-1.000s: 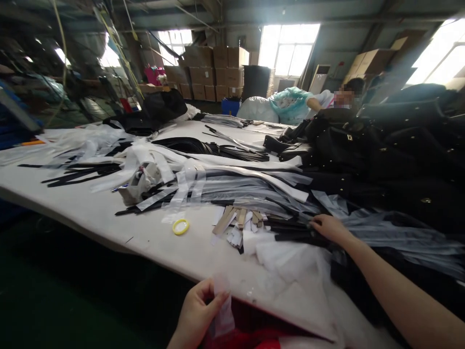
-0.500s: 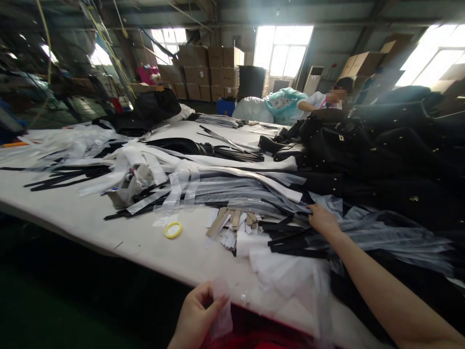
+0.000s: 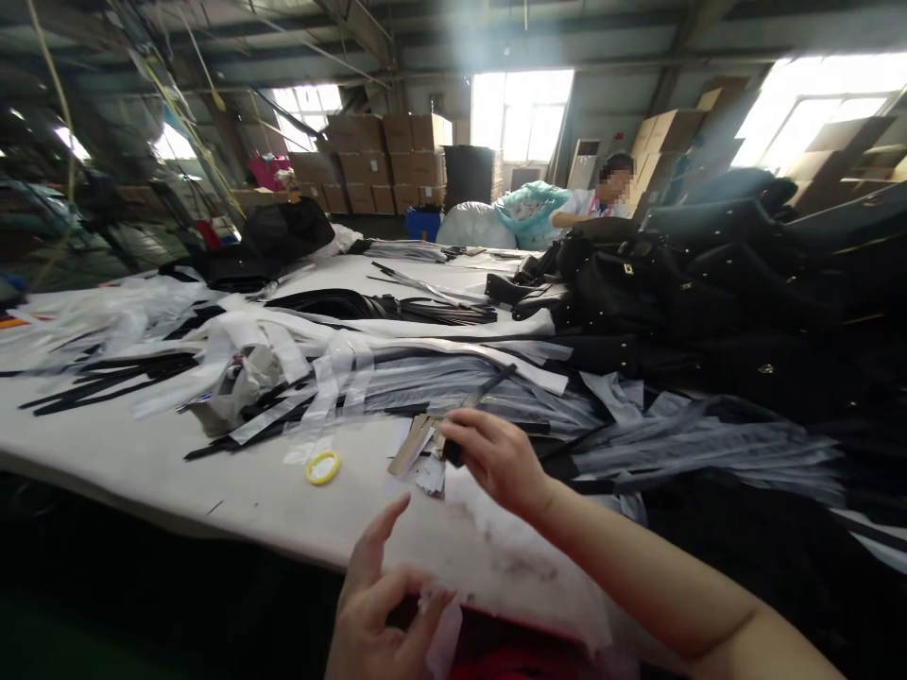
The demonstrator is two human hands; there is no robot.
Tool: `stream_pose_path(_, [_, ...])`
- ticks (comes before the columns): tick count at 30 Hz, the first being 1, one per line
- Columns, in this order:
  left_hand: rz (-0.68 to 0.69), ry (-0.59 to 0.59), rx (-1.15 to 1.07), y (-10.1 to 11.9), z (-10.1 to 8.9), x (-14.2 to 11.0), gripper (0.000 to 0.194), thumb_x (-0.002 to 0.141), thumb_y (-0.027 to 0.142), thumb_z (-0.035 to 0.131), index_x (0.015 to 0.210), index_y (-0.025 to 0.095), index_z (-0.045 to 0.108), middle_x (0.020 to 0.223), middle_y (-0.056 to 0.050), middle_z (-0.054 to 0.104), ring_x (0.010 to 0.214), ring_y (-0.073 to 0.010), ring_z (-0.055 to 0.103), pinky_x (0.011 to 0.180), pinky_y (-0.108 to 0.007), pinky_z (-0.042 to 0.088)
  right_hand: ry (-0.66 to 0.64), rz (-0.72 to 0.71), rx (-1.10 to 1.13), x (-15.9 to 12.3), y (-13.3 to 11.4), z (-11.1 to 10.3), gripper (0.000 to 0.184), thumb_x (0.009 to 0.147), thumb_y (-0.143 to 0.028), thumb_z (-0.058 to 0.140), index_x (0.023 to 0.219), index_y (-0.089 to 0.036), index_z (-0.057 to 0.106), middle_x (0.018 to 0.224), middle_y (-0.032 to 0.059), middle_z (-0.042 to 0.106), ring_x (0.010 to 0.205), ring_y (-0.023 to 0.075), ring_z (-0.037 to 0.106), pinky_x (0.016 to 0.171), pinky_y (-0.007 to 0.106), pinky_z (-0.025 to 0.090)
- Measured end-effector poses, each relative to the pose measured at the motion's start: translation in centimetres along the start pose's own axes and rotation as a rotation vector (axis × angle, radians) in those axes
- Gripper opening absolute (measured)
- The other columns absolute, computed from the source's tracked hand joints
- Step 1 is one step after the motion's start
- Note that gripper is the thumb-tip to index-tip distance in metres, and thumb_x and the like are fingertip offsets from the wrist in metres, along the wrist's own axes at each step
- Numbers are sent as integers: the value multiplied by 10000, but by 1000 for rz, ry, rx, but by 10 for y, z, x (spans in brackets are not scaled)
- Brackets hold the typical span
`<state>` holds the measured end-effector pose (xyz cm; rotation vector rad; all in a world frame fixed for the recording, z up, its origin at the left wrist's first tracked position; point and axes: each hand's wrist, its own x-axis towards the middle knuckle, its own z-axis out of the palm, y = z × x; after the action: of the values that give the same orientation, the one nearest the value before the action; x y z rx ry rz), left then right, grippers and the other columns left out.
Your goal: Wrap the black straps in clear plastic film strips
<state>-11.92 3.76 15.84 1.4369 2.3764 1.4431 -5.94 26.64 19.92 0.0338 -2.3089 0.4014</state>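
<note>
Now, your right hand [image 3: 503,465] has its fingertips closed on a black strip [image 3: 490,384], to the right of the yellow ring [image 3: 310,471]; one length of the strip slants up and away past your fingers, and something dark shows just below them. Your left hand [image 3: 383,604], nearer to you than the ring and to its right, pinches a clear plastic piece [image 3: 444,635] between thumb and a finger, with the forefinger raised apart from it. Between the ring and your right fingertips lie card scraps [image 3: 411,446], partly hidden by that hand. Behind the ring, a long bundle of clear plastic sleeves [image 3: 439,378] runs across the white tabletop [image 3: 283,515], with white strips [image 3: 488,329] lying along it. Far to the right of the ring you have heaped black bags [image 3: 709,293] with metal fittings. Well beyond the ring stand stacked cartons [image 3: 365,168], and, farther right, a person [image 3: 581,204] in a white top.
</note>
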Motion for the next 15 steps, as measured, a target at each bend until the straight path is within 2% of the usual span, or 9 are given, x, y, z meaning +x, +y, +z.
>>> stream_pose_path(2, [69, -61, 3, 7, 5, 6, 189, 782, 286, 729, 635, 187, 663, 1516, -102, 442, 1342, -332, 469, 1063, -418, 458, -2, -10, 155, -5, -25, 5, 418, 921, -109, 463, 1292, -250, 594, 1253, 67, 643, 1102, 185, 631, 936, 321, 537])
stream_pose_path(3, [85, -124, -34, 9, 8, 7, 178, 780, 260, 727, 637, 187, 650, 1452, -107, 519, 1315, -319, 502, 1077, -425, 446, 11, 9, 227, -7, -30, 5, 438, 915, -103, 460, 1306, -257, 586, 1256, 64, 642, 1116, 181, 627, 947, 320, 535])
stream_pose_path(5, [75, -277, -163, 11, 15, 8, 169, 779, 206, 717, 642, 189, 619, 1106, -80, 724, 1079, -249, 661, 1071, -415, 454, 67, 81, 326, -10, -29, 3, 464, 906, -92, 456, 1311, -276, 589, 1243, 57, 645, 1137, 177, 621, 971, 325, 528])
stream_pose_path(7, [1, -396, -290, 12, 19, 4, 171, 785, 172, 700, 648, 186, 599, 782, -15, 720, 768, -168, 690, 933, -340, 541, 142, 160, 342, -12, -18, -2, 455, 901, -89, 464, 1283, -281, 618, 1222, 58, 651, 1144, 185, 619, 991, 346, 520])
stream_pose_path(8, [-45, -411, -326, 14, 20, 2, 180, 793, 173, 692, 644, 183, 592, 725, -4, 693, 682, -146, 664, 822, -291, 568, 182, 192, 323, -14, -11, -4, 443, 898, -89, 471, 1265, -276, 633, 1218, 63, 651, 1144, 191, 618, 999, 357, 514])
stream_pose_path(10, [-96, -342, -324, 17, 19, -2, 204, 807, 193, 683, 626, 175, 590, 832, -40, 697, 724, -155, 664, 711, -253, 565, 250, 233, 257, -18, -4, -8, 428, 883, -87, 498, 1246, -256, 649, 1229, 80, 642, 1157, 205, 606, 1021, 379, 499])
stream_pose_path(12, [-72, -238, -264, 22, 18, -2, 216, 815, 226, 688, 621, 171, 610, 1131, -103, 668, 975, -220, 669, 848, -311, 561, 273, 243, 197, -23, -6, -11, 435, 856, -98, 544, 1257, -238, 642, 1265, 95, 618, 1189, 222, 584, 1048, 397, 480])
stream_pose_path(13, [-44, -208, -236, 24, 19, -1, 211, 817, 242, 693, 628, 173, 629, 1285, -119, 600, 1110, -256, 629, 947, -360, 531, 264, 239, 182, -25, -11, -12, 450, 840, -110, 572, 1269, -233, 632, 1292, 101, 601, 1210, 231, 570, 1059, 404, 472])
stream_pose_path(15, [18, -204, -208, 29, 24, 4, 177, 809, 254, 711, 652, 183, 670, 1455, -112, 463, 1287, -304, 518, 1065, -430, 456, 223, 224, 184, -28, -23, -13, 493, 813, -138, 612, 1298, -228, 605, 1350, 108, 561, 1251, 245, 542, 1077, 415, 459])
